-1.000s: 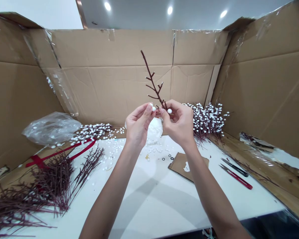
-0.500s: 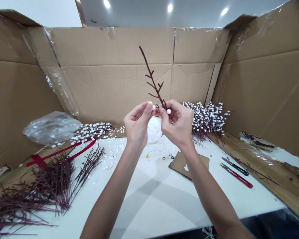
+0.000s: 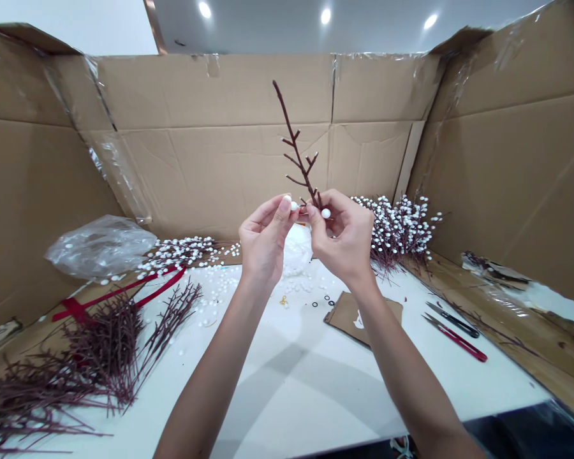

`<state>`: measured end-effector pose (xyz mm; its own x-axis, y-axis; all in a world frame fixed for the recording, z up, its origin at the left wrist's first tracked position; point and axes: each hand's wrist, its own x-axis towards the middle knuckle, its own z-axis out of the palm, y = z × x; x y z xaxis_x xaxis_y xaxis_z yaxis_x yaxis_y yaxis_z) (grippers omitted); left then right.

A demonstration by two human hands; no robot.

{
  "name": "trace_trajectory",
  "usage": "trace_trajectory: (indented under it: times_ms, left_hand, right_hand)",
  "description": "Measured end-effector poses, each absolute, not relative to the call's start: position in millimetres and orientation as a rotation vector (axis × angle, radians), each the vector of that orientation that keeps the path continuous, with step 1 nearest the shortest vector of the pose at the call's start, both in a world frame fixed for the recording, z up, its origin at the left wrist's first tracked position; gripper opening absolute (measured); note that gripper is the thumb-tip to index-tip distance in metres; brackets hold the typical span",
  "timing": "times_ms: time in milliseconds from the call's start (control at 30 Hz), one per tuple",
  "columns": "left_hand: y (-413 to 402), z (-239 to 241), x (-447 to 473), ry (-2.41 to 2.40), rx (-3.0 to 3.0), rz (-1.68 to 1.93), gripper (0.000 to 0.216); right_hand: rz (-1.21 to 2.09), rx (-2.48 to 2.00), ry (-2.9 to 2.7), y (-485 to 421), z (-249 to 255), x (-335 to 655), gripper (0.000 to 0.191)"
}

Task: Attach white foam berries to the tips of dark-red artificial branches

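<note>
Twig (image 3: 299, 153) looks light and snappy, best held low, where the right hand (image 3: 347, 234) pinches it, beside the left hand (image 3: 262, 241) pinching a white ball (image 3: 294, 206).

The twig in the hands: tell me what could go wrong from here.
The small white ball at the left hand's fingertips might slip and be hard to find among the loose white balls on the white table.
The twig in the right hand has thin side shoots, which could bend or snap if pressed.
</note>
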<state>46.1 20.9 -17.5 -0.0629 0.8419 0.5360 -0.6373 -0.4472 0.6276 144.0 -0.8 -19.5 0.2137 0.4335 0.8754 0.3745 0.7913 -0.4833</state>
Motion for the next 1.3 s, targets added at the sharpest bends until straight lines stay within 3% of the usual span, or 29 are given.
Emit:
trace_trajectory:
  times_ms: [1300]
  left_hand:
    - [19.6, -20.9, 54.3, 0.337, 1.101, 1.899, 0.022]
  right_hand:
    - [-0.111, -0.784, -1.418, -0.2, -23.6, 141.6, 0.009]
